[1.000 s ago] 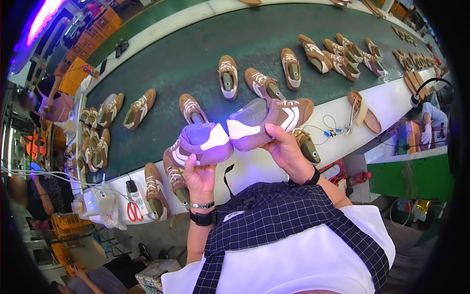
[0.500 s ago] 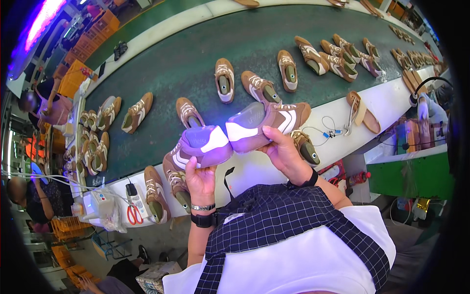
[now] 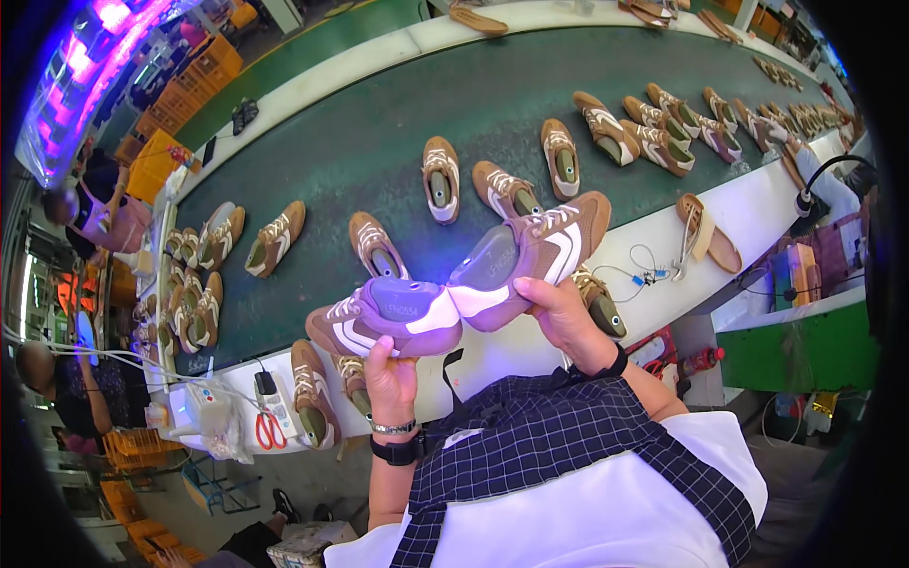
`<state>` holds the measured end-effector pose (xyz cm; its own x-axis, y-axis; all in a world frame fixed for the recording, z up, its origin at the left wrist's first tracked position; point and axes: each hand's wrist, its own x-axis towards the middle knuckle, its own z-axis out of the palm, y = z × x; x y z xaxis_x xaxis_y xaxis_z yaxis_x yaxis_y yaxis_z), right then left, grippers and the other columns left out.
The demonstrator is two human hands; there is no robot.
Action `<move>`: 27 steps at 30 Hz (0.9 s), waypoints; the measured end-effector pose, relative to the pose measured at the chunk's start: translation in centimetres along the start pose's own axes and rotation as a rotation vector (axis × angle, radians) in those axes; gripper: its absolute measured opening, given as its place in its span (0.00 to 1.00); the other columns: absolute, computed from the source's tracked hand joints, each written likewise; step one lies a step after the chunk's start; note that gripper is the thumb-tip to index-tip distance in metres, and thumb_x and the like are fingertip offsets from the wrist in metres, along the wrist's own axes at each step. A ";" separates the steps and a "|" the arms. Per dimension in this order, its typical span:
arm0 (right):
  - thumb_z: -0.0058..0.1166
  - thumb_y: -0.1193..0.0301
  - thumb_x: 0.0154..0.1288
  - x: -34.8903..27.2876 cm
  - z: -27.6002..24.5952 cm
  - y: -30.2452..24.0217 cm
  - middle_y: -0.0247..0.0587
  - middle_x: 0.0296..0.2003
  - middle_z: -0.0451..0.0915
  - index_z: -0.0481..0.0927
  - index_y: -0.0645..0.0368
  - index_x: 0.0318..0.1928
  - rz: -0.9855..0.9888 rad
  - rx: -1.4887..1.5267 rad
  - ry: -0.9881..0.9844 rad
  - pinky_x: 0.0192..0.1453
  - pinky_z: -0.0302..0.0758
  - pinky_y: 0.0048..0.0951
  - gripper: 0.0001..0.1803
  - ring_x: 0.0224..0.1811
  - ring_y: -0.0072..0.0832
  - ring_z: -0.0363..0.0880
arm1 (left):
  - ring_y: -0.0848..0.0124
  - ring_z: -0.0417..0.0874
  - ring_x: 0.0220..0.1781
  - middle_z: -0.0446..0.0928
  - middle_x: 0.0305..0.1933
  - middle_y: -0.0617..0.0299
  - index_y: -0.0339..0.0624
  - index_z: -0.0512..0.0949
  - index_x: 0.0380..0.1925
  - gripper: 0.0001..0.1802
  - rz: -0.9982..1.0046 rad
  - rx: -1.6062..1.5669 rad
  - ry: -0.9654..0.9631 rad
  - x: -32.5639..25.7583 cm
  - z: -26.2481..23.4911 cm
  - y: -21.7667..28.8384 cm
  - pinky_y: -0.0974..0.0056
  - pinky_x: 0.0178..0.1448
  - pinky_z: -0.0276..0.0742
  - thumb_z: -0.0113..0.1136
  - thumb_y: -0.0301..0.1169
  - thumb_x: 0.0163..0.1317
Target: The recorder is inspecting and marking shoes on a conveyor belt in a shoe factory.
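My left hand [image 3: 390, 381] grips a brown sneaker [image 3: 346, 325] with white stripes, its toe pointing left. A matching sneaker [image 3: 561, 244] is held in my right hand [image 3: 570, 320], thumb on its side, toe pointing up and right. The white heel parts meet, or nearly so, in front of me. Inside each shoe sits a dark shoe last, lit purplish. Below and behind the held pair, a brown sneaker [image 3: 312, 393] stands at the white table edge, another [image 3: 355, 383] is partly hidden by my left hand, and one more [image 3: 598, 305] lies beyond my right hand.
Several brown sneakers stand along the green conveyor belt [image 3: 350, 142]. On its white edge lie red-handled scissors [image 3: 271, 431], a power strip [image 3: 275, 396], a white box-shaped device [image 3: 204, 407], thin wires [image 3: 649, 276] and a sandal [image 3: 710, 237]. Co-workers are at left and far right.
Both held sneakers have tipped so their openings show more, heels still together. The whole view has shifted slightly. At far right, a co-worker's hand has reached toward shoes on the belt.
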<state>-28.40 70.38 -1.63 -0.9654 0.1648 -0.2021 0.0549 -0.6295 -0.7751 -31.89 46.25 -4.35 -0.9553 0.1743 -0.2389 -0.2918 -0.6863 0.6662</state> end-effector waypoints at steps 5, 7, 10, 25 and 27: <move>0.58 0.68 0.56 0.2 -1.1 0.4 0.42 0.53 0.71 0.59 0.63 0.62 -0.002 0.065 -0.126 0.63 0.67 0.35 0.35 0.57 0.33 0.70 | 0.60 0.70 0.62 0.69 0.60 0.57 0.41 0.60 0.62 0.36 -0.021 -0.033 -0.083 -0.7 -0.9 0.6 0.52 0.66 0.66 0.59 0.31 0.50; 0.56 0.66 0.57 0.1 -2.1 1.3 0.44 0.56 0.70 0.59 0.64 0.63 0.086 0.191 -0.131 0.67 0.62 0.37 0.35 0.59 0.35 0.69 | 0.56 0.70 0.61 0.68 0.60 0.52 0.38 0.60 0.63 0.38 -0.050 -0.044 -0.086 -1.2 -1.8 0.3 0.52 0.66 0.65 0.57 0.35 0.49; 0.54 0.64 0.59 -0.2 -3.7 2.9 0.47 0.58 0.69 0.61 0.64 0.63 0.262 0.288 -0.165 0.68 0.62 0.38 0.33 0.60 0.37 0.68 | 0.57 0.72 0.60 0.71 0.58 0.51 0.36 0.64 0.59 0.31 -0.311 -0.215 -0.059 -1.7 -5.0 -0.9 0.56 0.69 0.61 0.52 0.35 0.54; 0.42 0.64 0.67 24.7 6.0 3.0 0.49 0.48 0.77 0.71 0.63 0.55 0.358 0.227 -0.434 0.51 0.77 0.37 0.21 0.47 0.35 0.79 | 0.42 0.70 0.58 0.66 0.57 0.33 0.30 0.60 0.60 0.34 0.065 -0.185 0.106 18.7 -12.5 11.0 0.42 0.58 0.73 0.38 0.49 0.64; 0.52 0.57 0.61 31.9 5.6 4.4 0.47 0.44 0.79 0.71 0.63 0.54 0.289 0.128 -0.150 0.52 0.76 0.38 0.26 0.44 0.37 0.79 | 0.46 0.70 0.59 0.67 0.55 0.34 0.29 0.61 0.57 0.31 0.030 -0.093 0.375 23.1 -16.7 10.3 0.43 0.59 0.72 0.44 0.45 0.64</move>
<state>-60.41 68.57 -8.16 -0.9420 -0.1412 -0.3046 0.3078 -0.7254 -0.6157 -56.12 31.44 -14.81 -0.8742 -0.1052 -0.4740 -0.2423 -0.7515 0.6136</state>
